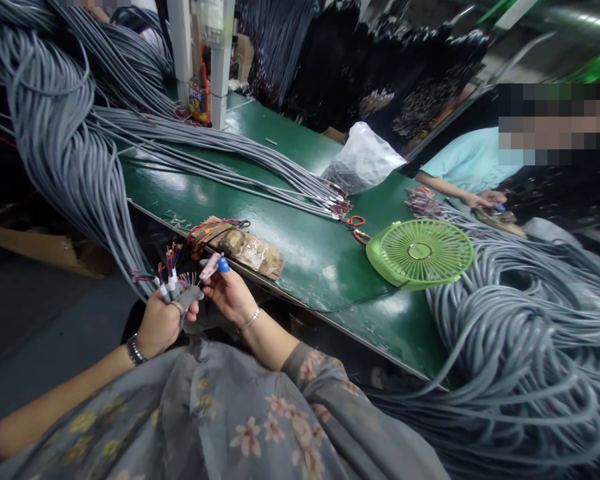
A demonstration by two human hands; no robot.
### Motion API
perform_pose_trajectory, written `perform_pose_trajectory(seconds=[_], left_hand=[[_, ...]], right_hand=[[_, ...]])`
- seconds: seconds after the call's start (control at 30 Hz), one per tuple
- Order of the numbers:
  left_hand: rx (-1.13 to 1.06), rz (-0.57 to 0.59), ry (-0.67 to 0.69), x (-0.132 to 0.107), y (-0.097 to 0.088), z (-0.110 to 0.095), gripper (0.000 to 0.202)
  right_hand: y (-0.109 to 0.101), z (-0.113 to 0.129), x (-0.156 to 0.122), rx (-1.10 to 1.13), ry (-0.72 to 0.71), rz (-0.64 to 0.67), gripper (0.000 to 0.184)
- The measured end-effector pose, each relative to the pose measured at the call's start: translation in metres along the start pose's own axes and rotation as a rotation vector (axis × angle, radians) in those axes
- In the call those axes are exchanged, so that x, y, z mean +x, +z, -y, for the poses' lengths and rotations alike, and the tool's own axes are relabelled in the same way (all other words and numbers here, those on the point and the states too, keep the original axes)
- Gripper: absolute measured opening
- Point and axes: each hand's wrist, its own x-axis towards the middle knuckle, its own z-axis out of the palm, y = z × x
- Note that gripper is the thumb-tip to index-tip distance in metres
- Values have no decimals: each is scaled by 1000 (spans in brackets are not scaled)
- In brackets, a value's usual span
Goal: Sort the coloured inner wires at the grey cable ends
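Observation:
My left hand (161, 321) is closed around a bunch of grey cables (171, 285). Their stripped ends stick up from the fist as thin coloured wires (174, 255). Close beside those ends, to the right, is my right hand (233, 297), its thumb and fingers drawn together. A blue covering wraps the thumb tip, and a pale pinkish wrapping covers a finger. Whatever lies between these fingertips is too small to make out. Just beyond, at the table's edge, lies a worn wooden block (253, 252) wrapped in tape, with red and black wires at one end.
On the green table (300, 247) lie long grey cables (240, 150), a green fan (420, 252) and a clear plastic bag (365, 157). Large cable coils (525, 347) fill the right; another bundle (55, 113) hangs at left. A person in light blue (473, 160) works across the table.

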Motion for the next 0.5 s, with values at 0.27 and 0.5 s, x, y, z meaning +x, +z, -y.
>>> perform_pose_trajectory(seconds=[0.27,0.5], left_hand=[[2,25,13,-6,-9,1,30],[-16,0,46,-2,-12,5,28]], right_hand=[[3,4,-4,-35,-21,10,40],[1,8,-6,-103,-24,44,44]])
